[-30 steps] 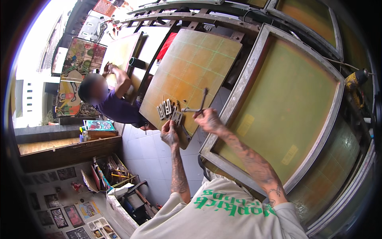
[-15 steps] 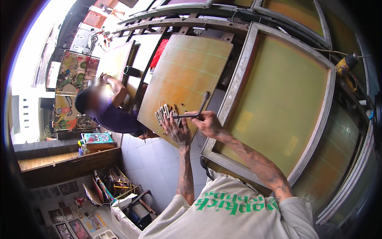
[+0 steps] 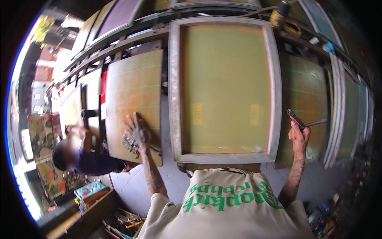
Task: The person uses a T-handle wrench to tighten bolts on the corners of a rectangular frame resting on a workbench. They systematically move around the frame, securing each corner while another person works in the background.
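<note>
On the left, my left hand lies with its fingers spread over a pale, flat board marked with green grid lines. Small grey metal pieces show beside and below its palm; how many are under the hand is hidden. A dark thin rod lies by my left wrist, near the board's edge. Out to the right, my right hand is closed around an L-shaped socket wrench. One end of the wrench points up past the fingers, the other sticks out to the right.
Between my hands is a large metal-framed printing screen with yellow-green mesh. Another board sits behind my right hand, beside upright frames. A yellow-and-black power tool rests at the back. At far left a person in purple works.
My right hand has left the metal pieces and swung far right with the wrench. The left hand has settled over the pieces. The whole view has turned to the right.
</note>
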A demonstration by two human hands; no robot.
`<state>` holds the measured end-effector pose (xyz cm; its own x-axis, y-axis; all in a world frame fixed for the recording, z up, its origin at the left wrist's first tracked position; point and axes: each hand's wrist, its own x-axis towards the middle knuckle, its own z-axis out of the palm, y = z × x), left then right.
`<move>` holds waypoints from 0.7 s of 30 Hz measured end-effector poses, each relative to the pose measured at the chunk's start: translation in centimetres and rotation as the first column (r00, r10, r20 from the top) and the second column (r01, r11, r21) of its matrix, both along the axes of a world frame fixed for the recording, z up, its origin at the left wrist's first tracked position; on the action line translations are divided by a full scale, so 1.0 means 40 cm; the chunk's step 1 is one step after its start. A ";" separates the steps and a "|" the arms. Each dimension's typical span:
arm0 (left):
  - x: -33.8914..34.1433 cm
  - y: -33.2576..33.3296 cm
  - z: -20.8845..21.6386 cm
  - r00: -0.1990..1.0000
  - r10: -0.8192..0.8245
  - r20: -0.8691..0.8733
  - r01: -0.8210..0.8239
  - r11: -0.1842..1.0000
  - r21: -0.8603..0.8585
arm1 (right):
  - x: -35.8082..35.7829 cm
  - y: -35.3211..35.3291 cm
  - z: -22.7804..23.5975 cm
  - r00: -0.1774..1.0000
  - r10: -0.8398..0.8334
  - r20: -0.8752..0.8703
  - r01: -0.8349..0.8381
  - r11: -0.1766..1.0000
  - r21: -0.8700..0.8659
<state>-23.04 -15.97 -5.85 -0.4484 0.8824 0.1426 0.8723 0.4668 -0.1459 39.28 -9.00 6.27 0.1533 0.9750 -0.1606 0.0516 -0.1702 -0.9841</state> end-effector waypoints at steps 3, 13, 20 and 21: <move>-0.107 -0.065 -0.039 0.995 0.039 -0.093 -0.039 0.999 0.002 | 0.033 -0.085 0.001 0.975 -0.169 -0.144 0.171 0.985 0.000; 0.025 -0.013 0.035 0.954 0.094 0.285 -0.163 0.960 0.229 | 0.216 -0.159 -0.156 0.926 -0.267 0.265 0.356 0.851 -0.385; 0.324 0.076 0.119 0.810 -0.254 0.529 -0.052 0.867 0.496 | 0.404 -0.256 -0.325 0.681 -0.383 0.625 0.443 0.894 0.065; 0.342 0.075 0.114 0.786 -0.261 0.560 -0.047 0.879 0.475 | 0.386 -0.254 -0.298 0.678 -0.339 0.652 0.427 0.904 0.026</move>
<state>-9.37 -12.96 -1.28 -0.4820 0.8352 0.2649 0.7537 0.2410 0.6115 54.73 -19.17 -5.65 0.6165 0.7874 0.0034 0.5508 -0.4282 -0.7165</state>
